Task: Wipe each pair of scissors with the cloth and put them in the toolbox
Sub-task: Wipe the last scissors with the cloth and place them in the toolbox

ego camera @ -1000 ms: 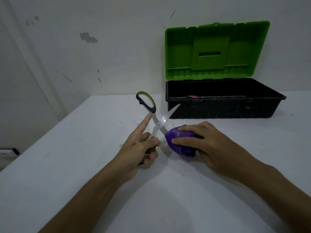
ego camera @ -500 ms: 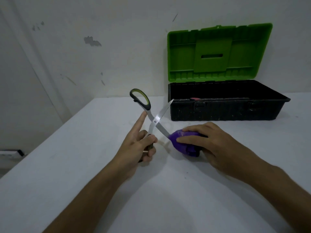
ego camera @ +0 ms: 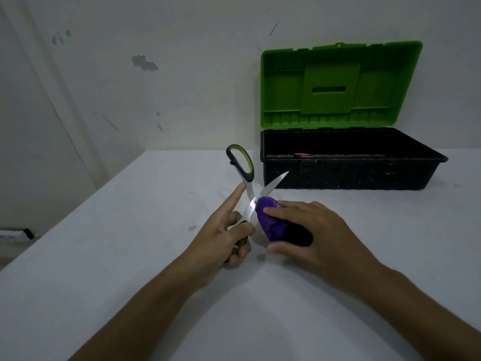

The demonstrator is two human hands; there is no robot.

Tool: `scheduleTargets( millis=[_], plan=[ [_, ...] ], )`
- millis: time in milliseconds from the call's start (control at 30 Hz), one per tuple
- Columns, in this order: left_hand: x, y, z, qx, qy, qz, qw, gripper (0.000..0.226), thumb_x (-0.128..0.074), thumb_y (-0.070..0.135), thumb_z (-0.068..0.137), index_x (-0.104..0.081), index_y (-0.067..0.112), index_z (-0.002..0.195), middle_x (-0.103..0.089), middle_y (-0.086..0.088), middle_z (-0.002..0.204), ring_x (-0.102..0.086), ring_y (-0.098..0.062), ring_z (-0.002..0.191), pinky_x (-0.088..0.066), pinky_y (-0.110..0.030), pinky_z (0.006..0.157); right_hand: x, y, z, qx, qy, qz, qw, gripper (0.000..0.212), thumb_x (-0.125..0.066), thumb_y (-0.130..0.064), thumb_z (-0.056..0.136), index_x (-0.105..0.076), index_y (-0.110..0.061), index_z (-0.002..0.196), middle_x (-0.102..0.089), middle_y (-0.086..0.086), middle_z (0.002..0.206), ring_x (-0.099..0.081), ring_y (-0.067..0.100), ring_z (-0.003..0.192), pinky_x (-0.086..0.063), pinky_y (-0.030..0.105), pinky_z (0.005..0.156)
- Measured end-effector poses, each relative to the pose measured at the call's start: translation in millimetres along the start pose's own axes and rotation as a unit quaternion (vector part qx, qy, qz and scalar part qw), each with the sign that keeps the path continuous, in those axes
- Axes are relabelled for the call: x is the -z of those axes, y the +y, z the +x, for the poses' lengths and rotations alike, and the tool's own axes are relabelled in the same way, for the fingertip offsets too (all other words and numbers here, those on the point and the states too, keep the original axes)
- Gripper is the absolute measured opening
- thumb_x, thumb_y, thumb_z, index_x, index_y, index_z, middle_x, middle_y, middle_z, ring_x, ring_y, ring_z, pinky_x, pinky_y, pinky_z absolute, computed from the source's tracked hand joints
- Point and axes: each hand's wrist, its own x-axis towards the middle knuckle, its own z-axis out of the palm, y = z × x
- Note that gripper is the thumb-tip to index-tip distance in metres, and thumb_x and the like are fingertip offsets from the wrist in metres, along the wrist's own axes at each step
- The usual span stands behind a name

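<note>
My left hand point(ego camera: 229, 235) grips the lower handle of a pair of scissors point(ego camera: 250, 194) with black and green handles. Its forefinger points up along the blade. The blades are spread apart in an X, one handle loop up in the air. My right hand point(ego camera: 307, 230) holds a bunched purple cloth point(ego camera: 270, 220) wrapped round one blade near the pivot. The other blade tip sticks out to the upper right. The toolbox point(ego camera: 351, 175) stands behind, black base, green lid point(ego camera: 338, 84) up against the wall.
A white table point(ego camera: 130, 230) carries everything; its left edge drops off toward the wall. Something pink-red point(ego camera: 303, 155) lies inside the toolbox at its near wall. The wall behind is scuffed white.
My right hand has slid the purple cloth up the blade toward the pivot. The scissors stay spread in my left hand.
</note>
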Motion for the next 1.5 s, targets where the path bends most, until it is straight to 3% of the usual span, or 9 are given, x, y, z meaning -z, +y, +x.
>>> scheduleTargets(
  millis=[100,300,467,567,700,900,1133,1333,1500],
  plan=[
    [-1,2,0,-0.002,0.004,0.005,1.000,0.073,-0.052,0.003,0.097,-0.029,0.054,0.145,-0.051,-0.006,0.079,-0.046,-0.011,0.049,-0.030,-0.029,0.046,-3,-4,4,0.034,0.065,-0.045,0.996,0.048,-0.067,-0.043,0.081,-0.061,-0.027,0.126,-0.068,-0.003,0.117,-0.060,0.014,0.099,-0.032,0.010,0.080],
    [6,6,2,-0.015,0.031,0.008,0.999,0.071,-0.051,0.007,0.099,-0.028,0.055,0.145,-0.053,-0.007,0.083,-0.048,-0.009,0.050,-0.035,-0.026,0.045,11,3,-6,0.067,0.033,-0.096,0.993,0.050,-0.083,-0.017,0.073,-0.066,-0.024,0.119,-0.068,0.000,0.114,-0.058,0.015,0.094,-0.034,0.011,0.076],
    [-10,1,-1,-0.019,-0.018,0.015,1.000,0.073,-0.050,0.004,0.099,-0.027,0.055,0.146,-0.045,-0.008,0.079,-0.042,-0.012,0.049,-0.028,-0.030,0.047,15,-2,4,0.099,0.118,-0.130,0.980,0.048,-0.078,-0.015,0.076,-0.065,-0.017,0.122,-0.064,0.006,0.121,-0.056,0.022,0.099,-0.040,0.022,0.080],
    [-9,1,-2,-0.005,-0.009,0.003,1.000,0.071,-0.051,0.006,0.099,-0.028,0.054,0.146,-0.047,-0.020,0.090,-0.045,-0.011,0.049,-0.030,-0.028,0.045,5,-1,4,0.122,0.074,-0.161,0.977,0.058,-0.089,-0.012,0.062,-0.069,-0.017,0.116,-0.066,0.008,0.117,-0.059,0.024,0.098,-0.041,0.023,0.078],
    [9,6,1,-0.029,0.051,0.002,0.998,0.071,-0.050,0.006,0.098,-0.028,0.052,0.147,-0.048,-0.011,0.083,-0.046,-0.011,0.051,-0.032,-0.028,0.046,2,5,-8,0.141,0.010,-0.184,0.973,0.056,-0.092,-0.016,0.058,-0.071,-0.025,0.109,-0.068,0.002,0.111,-0.062,0.020,0.092,-0.042,0.018,0.070],
    [2,6,1,-0.026,0.024,0.002,0.999,0.071,-0.050,0.006,0.099,-0.029,0.056,0.144,-0.051,-0.012,0.085,-0.046,-0.010,0.050,-0.034,-0.027,0.045,4,1,5,0.128,0.092,-0.185,0.970,0.071,-0.090,-0.014,0.058,-0.065,-0.014,0.124,-0.065,0.011,0.121,-0.055,0.027,0.105,-0.054,0.031,0.073],
    [3,10,6,-0.039,0.049,-0.008,0.998,0.071,-0.049,0.004,0.099,-0.029,0.054,0.146,-0.051,-0.009,0.082,-0.044,-0.010,0.051,-0.035,-0.025,0.045,-1,11,0,0.130,0.051,-0.180,0.974,0.064,-0.088,-0.015,0.064,-0.065,-0.021,0.123,-0.064,0.007,0.122,-0.054,0.023,0.103,-0.056,0.031,0.069],
    [7,10,4,-0.028,0.030,-0.014,0.999,0.068,-0.050,0.007,0.099,-0.031,0.054,0.144,-0.052,-0.010,0.084,-0.045,-0.010,0.050,-0.035,-0.026,0.045,22,6,1,0.130,0.175,-0.199,0.955,0.057,-0.076,-0.010,0.071,-0.063,-0.012,0.127,-0.059,0.015,0.130,-0.052,0.032,0.108,-0.052,0.034,0.078],
    [-11,8,-4,-0.006,-0.040,0.022,0.999,0.070,-0.053,0.008,0.099,-0.028,0.055,0.145,-0.055,-0.017,0.117,-0.044,-0.011,0.049,-0.035,-0.028,0.047,7,1,5,0.145,0.128,-0.223,0.955,0.066,-0.085,-0.008,0.063,-0.064,-0.014,0.125,-0.057,0.012,0.133,-0.048,0.031,0.110,-0.056,0.036,0.074]
  ],
)
